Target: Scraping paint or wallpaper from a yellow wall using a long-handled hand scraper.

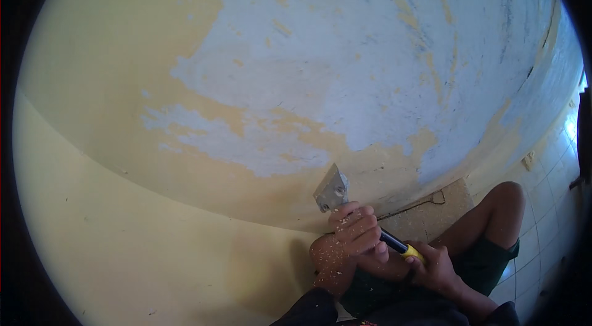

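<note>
A long-handled paint scraper with a wide metal blade [332, 189] is held in both hands, its black and yellow handle [393, 240] running down to the right. My left hand [360, 231], flecked with paint chips, wraps the handle just below the blade. Around the yellow grip at the lower end, my right hand [430, 265] is closed. The blade's edge lies at or very near the yellow-painted wall [286, 189]; whether it touches cannot be told. Above it, large patches of pale blue-grey surface [286, 76] show between ragged remnants of yellow paint.
Another yellow wall [138, 247] meets this one at a corner on the left. A thin metal rod with a looped end [437, 197] lies by the wall's foot on a brownish slab [416, 224]. Pale floor tiles [532, 238] are at right, with a paint fragment [528, 160]. My bent knees are close below.
</note>
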`<state>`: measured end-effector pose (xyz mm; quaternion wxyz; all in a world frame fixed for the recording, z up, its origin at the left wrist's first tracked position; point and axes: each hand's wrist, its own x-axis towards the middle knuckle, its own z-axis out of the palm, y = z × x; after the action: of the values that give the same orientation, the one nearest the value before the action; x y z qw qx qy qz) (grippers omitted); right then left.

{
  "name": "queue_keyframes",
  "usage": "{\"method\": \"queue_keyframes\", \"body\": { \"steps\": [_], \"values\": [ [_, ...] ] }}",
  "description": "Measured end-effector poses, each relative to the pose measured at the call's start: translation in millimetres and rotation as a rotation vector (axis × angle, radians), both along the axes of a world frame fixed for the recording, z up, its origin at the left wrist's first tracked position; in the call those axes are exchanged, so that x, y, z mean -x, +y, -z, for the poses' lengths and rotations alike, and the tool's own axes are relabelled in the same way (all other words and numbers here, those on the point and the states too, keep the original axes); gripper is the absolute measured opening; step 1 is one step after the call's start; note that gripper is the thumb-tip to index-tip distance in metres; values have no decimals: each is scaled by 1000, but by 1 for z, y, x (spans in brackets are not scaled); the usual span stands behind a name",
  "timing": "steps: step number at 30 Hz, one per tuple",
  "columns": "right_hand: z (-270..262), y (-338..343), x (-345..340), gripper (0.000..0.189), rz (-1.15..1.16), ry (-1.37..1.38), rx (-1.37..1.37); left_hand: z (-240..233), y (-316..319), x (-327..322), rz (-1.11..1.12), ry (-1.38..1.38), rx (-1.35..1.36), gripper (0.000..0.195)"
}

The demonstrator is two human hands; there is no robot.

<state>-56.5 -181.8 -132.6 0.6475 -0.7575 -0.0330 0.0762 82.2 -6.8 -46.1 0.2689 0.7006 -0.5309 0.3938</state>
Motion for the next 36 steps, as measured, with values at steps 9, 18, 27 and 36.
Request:
{"method": "queue_keyframes", "body": {
  "steps": [9, 18, 27, 36],
  "values": [
    [-51, 7, -51, 42, -39, -159, 2, -41, 9, -42, 35, -332, 197, 38],
    [-4, -3, -14, 41, -2, -179, 39, -15, 3, -11, 49, -261, 88, 36],
    [-28, -6, -30, 41, 26, -51, 5, -8, -5, -34, 60, -142, 64, 36],
    [-44, -5, -40, 40, -36, -147, 16, -36, -1, -23, -108, -220, 201, 39]
  ]
}}
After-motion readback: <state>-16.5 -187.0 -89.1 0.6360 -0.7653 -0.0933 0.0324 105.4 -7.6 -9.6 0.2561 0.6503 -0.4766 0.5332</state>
